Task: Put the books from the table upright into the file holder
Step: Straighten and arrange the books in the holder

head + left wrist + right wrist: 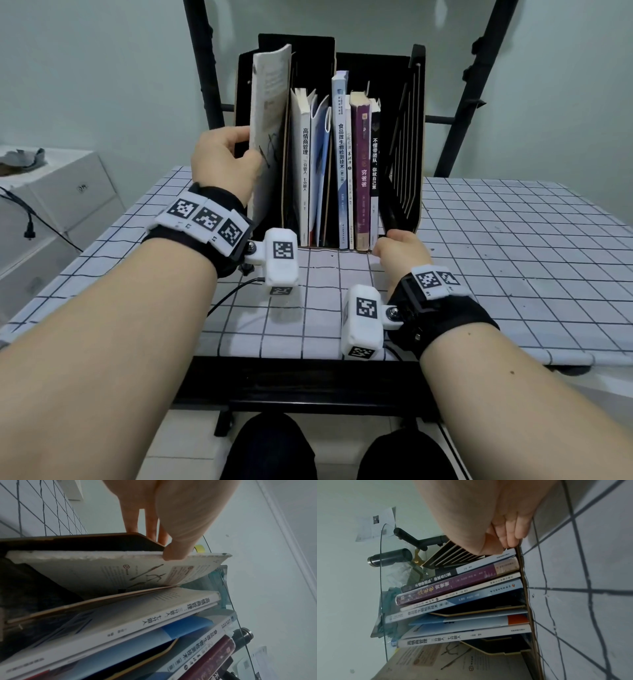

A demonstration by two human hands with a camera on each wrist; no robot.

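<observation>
Both hands grip — left hand (222, 154) pinching white book (269, 130), right hand (400, 251) clasping file holder (406, 192).

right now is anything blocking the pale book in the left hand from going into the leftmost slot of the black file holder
Nothing visible does. The left hand grips the pale soft-cover book, already standing in the leftmost slot of the black slatted file holder. The white-spined book sits beyond the divider.

**Colours and patterns on the table**

The table (513, 240) wears a white cloth ruled in thin dark squares. The file holder (407, 144) is black with pale tan edges. Inside it: an off-white book (270, 113) with black brush strokes, a white-spined book (303, 164), a blue folder (320, 161), a purple book (363, 164) and a black-spined book (375, 154).
</observation>
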